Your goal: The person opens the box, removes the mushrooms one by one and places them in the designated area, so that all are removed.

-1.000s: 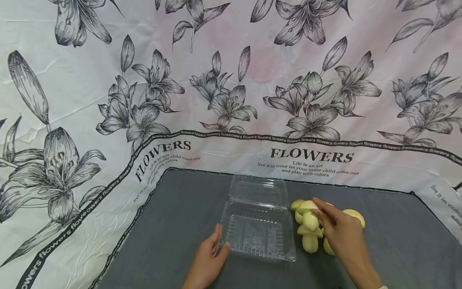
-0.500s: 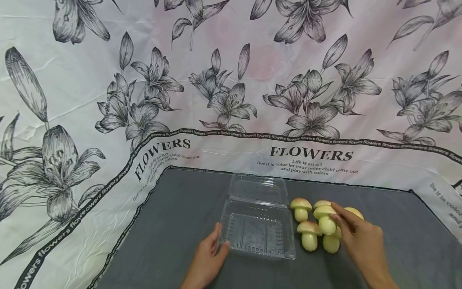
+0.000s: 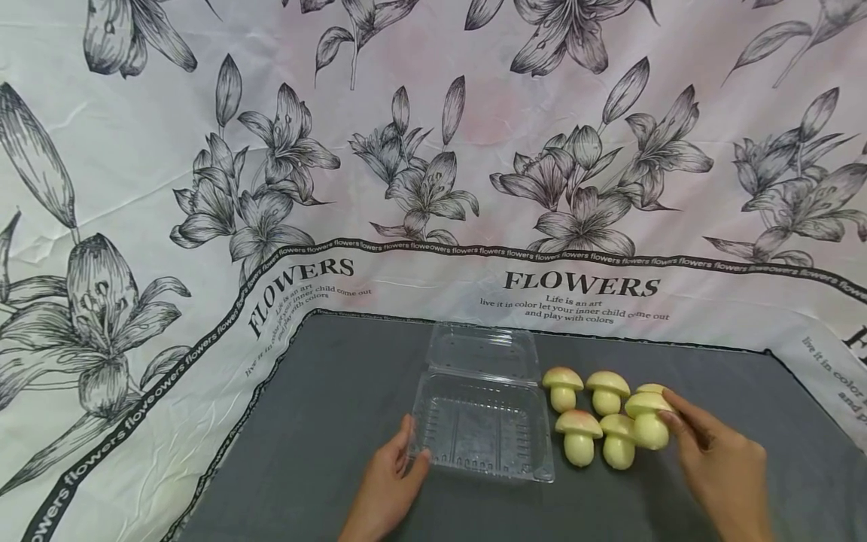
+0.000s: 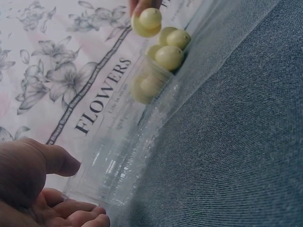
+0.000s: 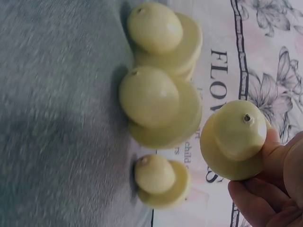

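My right hand (image 3: 721,459) pinches a pale yellow toy mushroom (image 3: 650,430) by its cap, raised above the table in the right wrist view, its rounded stem (image 5: 240,130) facing the camera. Several matching mushrooms stand upright beside it, among them a front one (image 3: 579,440) and a back one (image 3: 607,390). Another mushroom's cap (image 3: 650,388) shows behind the held one, mostly hidden. Left of the group lies a clear plastic clamshell container (image 3: 482,427), lid (image 3: 482,352) folded back and nothing inside. My left hand (image 3: 386,482) holds its front left corner between thumb and fingers.
A dark grey cloth (image 3: 325,421) covers the table. Behind and to the sides hangs a white curtain (image 3: 406,293) printed with lilies and lettering, and its lower border meets the table's back edge, close behind the container lid.
My right hand has carried the held mushroom rightward, from over the group's left side to its right end, uncovering the mushrooms behind. The left hand and the container stay put.
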The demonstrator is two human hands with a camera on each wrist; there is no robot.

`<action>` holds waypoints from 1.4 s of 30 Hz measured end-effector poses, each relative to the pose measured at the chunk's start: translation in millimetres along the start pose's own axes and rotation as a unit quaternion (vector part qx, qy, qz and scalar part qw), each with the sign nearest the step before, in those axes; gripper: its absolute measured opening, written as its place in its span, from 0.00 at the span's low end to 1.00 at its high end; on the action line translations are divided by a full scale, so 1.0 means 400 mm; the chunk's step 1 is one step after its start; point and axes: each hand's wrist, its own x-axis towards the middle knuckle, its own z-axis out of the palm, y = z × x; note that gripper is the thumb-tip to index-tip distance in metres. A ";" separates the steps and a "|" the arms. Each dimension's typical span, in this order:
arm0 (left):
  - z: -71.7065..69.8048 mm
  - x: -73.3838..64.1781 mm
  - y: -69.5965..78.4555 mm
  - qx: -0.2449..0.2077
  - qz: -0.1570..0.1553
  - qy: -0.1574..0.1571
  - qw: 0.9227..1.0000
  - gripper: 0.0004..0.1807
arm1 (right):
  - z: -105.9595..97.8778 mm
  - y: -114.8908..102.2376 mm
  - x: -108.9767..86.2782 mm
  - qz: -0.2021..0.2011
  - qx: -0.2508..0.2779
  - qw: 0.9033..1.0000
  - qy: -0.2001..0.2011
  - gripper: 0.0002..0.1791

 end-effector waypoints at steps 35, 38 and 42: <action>0.000 0.000 0.001 0.003 0.001 0.003 1.000 0.41 | -0.019 0.074 -0.025 0.052 -0.098 0.984 -0.141 0.21; 0.001 -0.002 -0.001 0.002 0.001 0.004 1.000 0.41 | -0.018 0.078 -0.025 0.049 -0.099 0.983 -0.149 0.23; 0.002 -0.004 -0.001 0.002 0.000 0.008 1.000 0.40 | -0.017 0.083 -0.028 0.044 -0.106 0.977 -0.180 0.25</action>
